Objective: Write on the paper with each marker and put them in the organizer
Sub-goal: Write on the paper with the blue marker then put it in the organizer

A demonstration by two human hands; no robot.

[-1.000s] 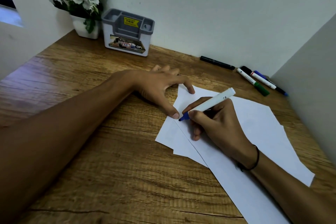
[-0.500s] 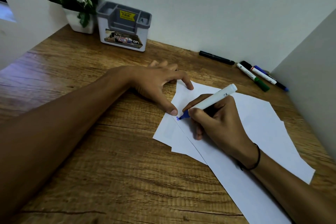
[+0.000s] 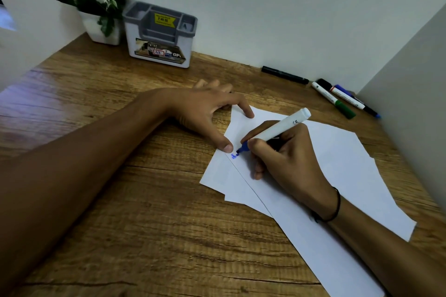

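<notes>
Filling a white-walled corner, the wooden counter [image 3: 101, 200] bears paper [image 3: 342, 164]; right hand [image 3: 287, 159] grips the marker [image 3: 277, 131], left hand [image 3: 205, 113] spread flat; blue ink [image 3: 233, 156] has newly appeared.

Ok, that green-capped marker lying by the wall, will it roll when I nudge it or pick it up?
Probably. The green-capped marker looks round and lies flat on the smooth wooden desk, so a sideways nudge may roll it. It looks slim, stiff and likely light. Neighbouring markers lie close, so they may shift too.
</notes>
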